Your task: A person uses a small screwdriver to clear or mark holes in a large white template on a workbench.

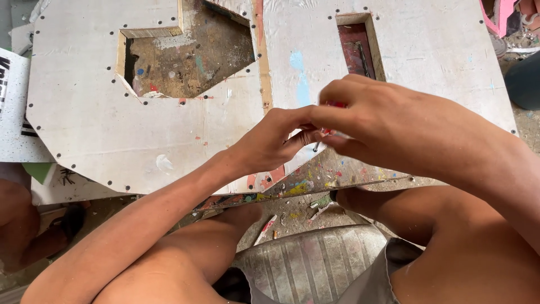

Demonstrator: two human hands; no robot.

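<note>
Small red-handled tool (333, 118), pinched between both hands, just above the front edge of the white board (101, 124). Looks like a tiny screwdriver: red top peeking out by the right hand (371, 115), thin metal tip poking down and a little left toward the board. Long axis nearly upright, leaning. Right hand on top, fingers curled tight round the red part. Left hand (275, 138) coming in from the left, fingertips pressed together on the lower shaft, touching the right hand's fingers. Both hands equally close. Cannot tell what sits under the tip. Big cut-out hole (191, 56) toward the board's far left corner, narrow slot (357, 48) near the far edge. Paint specks along the front edge.
</note>
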